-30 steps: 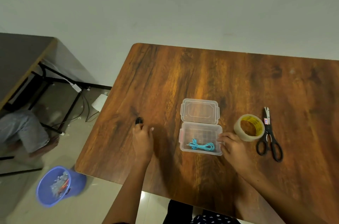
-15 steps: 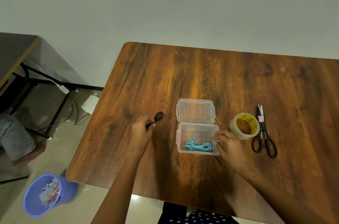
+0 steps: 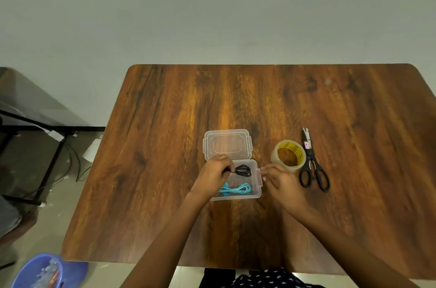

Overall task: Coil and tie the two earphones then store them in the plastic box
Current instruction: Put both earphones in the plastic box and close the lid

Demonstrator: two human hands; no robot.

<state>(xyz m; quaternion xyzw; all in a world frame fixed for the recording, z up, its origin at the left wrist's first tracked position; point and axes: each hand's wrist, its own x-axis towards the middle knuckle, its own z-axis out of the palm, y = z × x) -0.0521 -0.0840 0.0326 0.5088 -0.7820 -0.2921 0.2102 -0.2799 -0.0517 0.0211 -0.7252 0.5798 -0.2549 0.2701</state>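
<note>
The coiled black earphone (image 3: 243, 170) is pinched by the left hand (image 3: 213, 175) over the far half of the open plastic box (image 3: 258, 187). The blue earphone (image 3: 236, 190) lies in its near half. The box's right edge is pinched by the right hand (image 3: 282, 182).

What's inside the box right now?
Blue earphone coiled at the near side; black earphone at the far side, gripped by the left hand, which covers the box's left part.
</note>
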